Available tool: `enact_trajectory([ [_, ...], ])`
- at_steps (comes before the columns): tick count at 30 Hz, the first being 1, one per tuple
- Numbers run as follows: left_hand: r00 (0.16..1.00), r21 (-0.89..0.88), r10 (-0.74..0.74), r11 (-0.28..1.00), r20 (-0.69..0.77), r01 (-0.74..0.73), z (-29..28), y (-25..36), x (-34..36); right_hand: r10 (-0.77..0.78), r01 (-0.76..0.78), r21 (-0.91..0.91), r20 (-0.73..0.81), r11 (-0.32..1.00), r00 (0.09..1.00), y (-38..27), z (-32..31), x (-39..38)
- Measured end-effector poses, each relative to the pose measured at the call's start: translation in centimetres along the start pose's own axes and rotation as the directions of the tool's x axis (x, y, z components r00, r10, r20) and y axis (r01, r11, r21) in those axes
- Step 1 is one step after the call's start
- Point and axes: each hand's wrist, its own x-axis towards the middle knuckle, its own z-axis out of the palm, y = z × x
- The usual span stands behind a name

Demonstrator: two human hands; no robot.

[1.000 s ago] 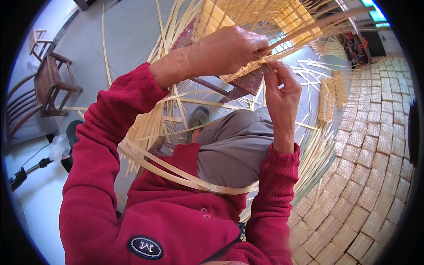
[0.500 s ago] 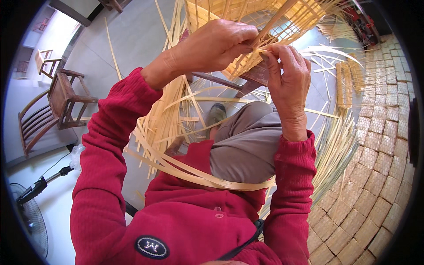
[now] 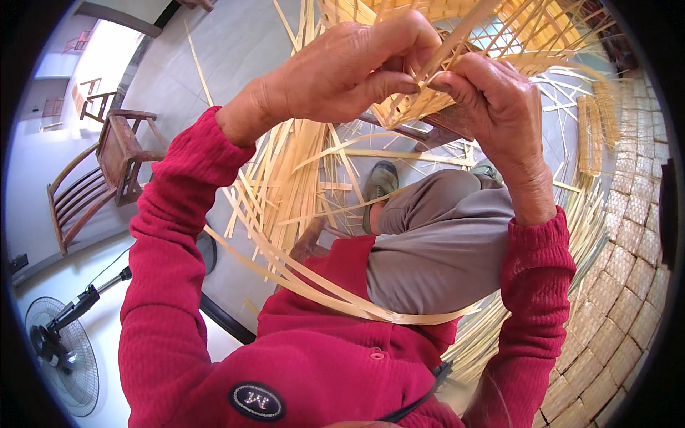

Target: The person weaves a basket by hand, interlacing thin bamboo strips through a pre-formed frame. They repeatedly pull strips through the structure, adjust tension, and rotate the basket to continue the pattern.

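A partly woven bamboo basket (image 3: 553, 32), with loose strip ends sticking out, is held up at the top of the view. My left hand (image 3: 357, 68) is closed, thumb and finger pinched at the base of an upright bamboo strip (image 3: 467, 36) on the basket's near edge. Close beside it, my right hand (image 3: 503, 103) pinches at the same edge, thumb against bent fingers. The fingertips nearly meet, and they hide the exact crossing of strips between them. A few long pale strips (image 3: 421, 319) curve across my lap.
A heap of flat strips (image 3: 292, 171) lies on the floor at left. Beyond it stand a wooden chair (image 3: 125, 150) and a fan (image 3: 64, 349). More thin strips (image 3: 492, 364) lie at right, beside many stacked woven blocks (image 3: 614, 285). A dark wooden bench (image 3: 449, 121) shows under the basket.
The view has shifted, so most of the scene sits further right and lower. Both hands stay pinched at the basket's edge; my left fingers have bent higher around the upright strip.
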Motion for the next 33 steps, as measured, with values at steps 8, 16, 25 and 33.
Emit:
enact_trajectory([
  [8, 0.985, -0.111, 0.026, 0.994, 0.17, -0.007, -1.8, -1.9, 2.2, -0.108, 0.09, 0.121, 0.152, 0.989, 0.983, 2.2, -0.6, 2.5],
  [16, 0.982, -0.096, -0.163, 0.98, 0.093, 0.172, -1.5, -1.1, 1.7, -0.001, -0.004, 0.039, 0.107, 0.999, 0.994, 2.5, -0.8, 2.3],
  [25, 0.905, -0.088, -0.345, 0.939, -0.251, 0.333, -0.6, 0.7, -0.3, 0.243, -0.167, 0.229, -0.36, 0.959, 0.901, -2.5, 0.3, 0.6],
  [33, 0.914, -0.182, -0.293, 0.951, -0.279, 0.249, -0.2, 0.5, -2.5, 0.754, -0.106, 0.967, 0.249, -0.233, 0.608, -0.6, 3.1, -0.1],
])
